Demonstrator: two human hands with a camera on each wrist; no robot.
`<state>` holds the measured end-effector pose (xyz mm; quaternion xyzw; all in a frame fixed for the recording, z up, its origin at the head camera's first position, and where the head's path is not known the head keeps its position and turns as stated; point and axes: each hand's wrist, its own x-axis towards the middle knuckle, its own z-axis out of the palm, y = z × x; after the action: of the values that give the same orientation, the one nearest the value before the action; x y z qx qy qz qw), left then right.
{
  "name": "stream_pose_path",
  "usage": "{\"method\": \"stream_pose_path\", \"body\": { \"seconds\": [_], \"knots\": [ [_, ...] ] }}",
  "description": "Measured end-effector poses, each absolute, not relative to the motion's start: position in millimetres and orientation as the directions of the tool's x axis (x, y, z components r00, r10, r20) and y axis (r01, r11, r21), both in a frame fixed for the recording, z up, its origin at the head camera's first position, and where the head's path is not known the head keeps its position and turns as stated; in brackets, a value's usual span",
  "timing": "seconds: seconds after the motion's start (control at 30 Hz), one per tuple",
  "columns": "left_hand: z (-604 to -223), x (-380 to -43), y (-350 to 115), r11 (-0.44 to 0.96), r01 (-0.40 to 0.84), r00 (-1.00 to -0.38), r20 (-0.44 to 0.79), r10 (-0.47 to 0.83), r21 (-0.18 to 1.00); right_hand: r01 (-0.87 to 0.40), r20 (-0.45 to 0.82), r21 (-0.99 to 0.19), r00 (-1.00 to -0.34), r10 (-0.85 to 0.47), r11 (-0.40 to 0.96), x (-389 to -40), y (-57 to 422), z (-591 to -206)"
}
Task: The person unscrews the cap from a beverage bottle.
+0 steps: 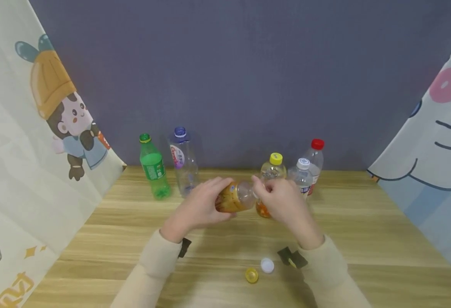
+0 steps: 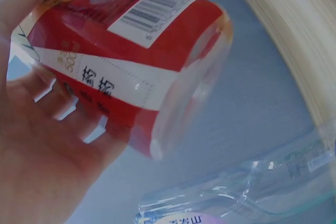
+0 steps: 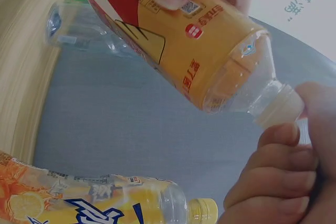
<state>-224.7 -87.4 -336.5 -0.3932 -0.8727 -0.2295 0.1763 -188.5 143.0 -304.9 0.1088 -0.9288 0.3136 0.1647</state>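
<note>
My left hand (image 1: 204, 201) grips a clear plastic bottle (image 1: 231, 197) round its orange-and-red label, holding it tilted nearly sideways above the table. The bottle's base and a barcode face the left wrist camera. My right hand (image 1: 284, 201) pinches the whitish cap (image 3: 283, 107) at the bottle's neck between thumb and index finger, the other fingers curled. Behind the right hand stand an orange drink bottle with a yellow cap (image 1: 276, 159) and a bottle with a white cap (image 1: 303, 164), both partly hidden.
At the back left stand an open-necked green bottle (image 1: 154, 169) and a clear bottle with a blue neck (image 1: 180, 158). A red-capped bottle (image 1: 317, 147) is at the back right. Loose yellow (image 1: 252, 275) and white (image 1: 267, 265) caps lie on the wooden table (image 1: 367, 239) near the front.
</note>
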Motion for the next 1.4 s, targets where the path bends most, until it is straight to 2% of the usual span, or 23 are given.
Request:
{"method": "stream_pose_path", "body": {
  "seconds": [0.13, 0.23, 0.33, 0.5, 0.67, 0.93, 1.27, 1.33, 1.4],
  "knots": [
    [-335.0, -225.6, -92.5, 0.558, 0.759, -0.65, 0.442, 0.618, 0.336, -0.376, 0.419, -0.521, -0.895, -0.153, 0.766, -187.3, 141.0, -305.2],
    [-333.7, -225.3, -93.5, 0.558, 0.756, -0.654, 0.433, 0.62, 0.342, -0.401, 0.444, -0.499, -0.879, -0.171, 0.768, -187.5, 141.8, -305.9],
    [-332.9, -225.0, -91.1, 0.583, 0.766, -0.634, 0.462, 0.62, 0.27, -0.371, 0.422, -0.499, -0.893, -0.154, 0.783, -188.0, 142.9, -306.1],
    [-335.4, -224.5, -84.6, 0.625, 0.773, -0.573, 0.54, 0.616, 0.106, -0.237, 0.304, -0.506, -0.949, -0.086, 0.829, -188.8, 143.2, -306.5],
    [-339.8, -224.5, -82.1, 0.641, 0.762, -0.573, 0.557, 0.601, 0.091, -0.225, 0.308, -0.479, -0.948, -0.077, 0.848, -190.4, 143.1, -308.6],
    [-340.8, -225.7, -84.4, 0.636, 0.764, -0.568, 0.583, 0.58, 0.112, -0.303, 0.428, -0.431, -0.898, -0.103, 0.85, -191.3, 141.6, -310.0],
    [-336.8, -226.1, -88.8, 0.628, 0.763, -0.593, 0.555, 0.584, 0.155, -0.478, 0.647, -0.302, -0.738, -0.191, 0.825, -195.6, 141.9, -315.0],
    [-335.9, -225.6, -88.5, 0.628, 0.764, -0.589, 0.558, 0.584, 0.149, -0.482, 0.66, -0.311, -0.73, -0.179, 0.819, -195.3, 141.9, -315.5],
    [-334.8, -224.7, -87.8, 0.636, 0.762, -0.58, 0.571, 0.581, 0.127, -0.447, 0.641, -0.343, -0.755, -0.142, 0.826, -194.2, 141.7, -314.9]
  ]
}}
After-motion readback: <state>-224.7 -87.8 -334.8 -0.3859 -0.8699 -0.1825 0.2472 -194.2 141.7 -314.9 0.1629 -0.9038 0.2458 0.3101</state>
